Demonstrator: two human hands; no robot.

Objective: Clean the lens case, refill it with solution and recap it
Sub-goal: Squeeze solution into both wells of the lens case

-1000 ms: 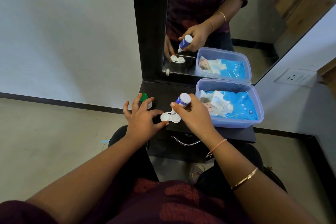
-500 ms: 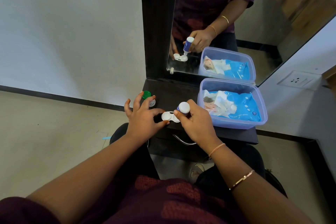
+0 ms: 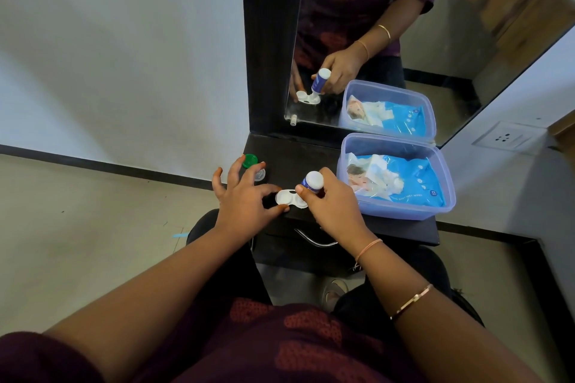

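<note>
A dark bench (image 3: 311,158) meets a white wall under a mirror (image 3: 404,40). The lens case (image 3: 291,198) lies at its near edge, long axis 9-to-3; left hand (image 3: 245,200) steadies it, right hand (image 3: 333,205) gripping the nozzle-down solution bottle (image 3: 312,182).

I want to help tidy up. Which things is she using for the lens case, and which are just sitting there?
In use: lens case, solution bottle, green cap, clear cap, left hand, right hand.

Just sitting: plastic tub, wet wipes pack, mirror, wall socket.
</note>
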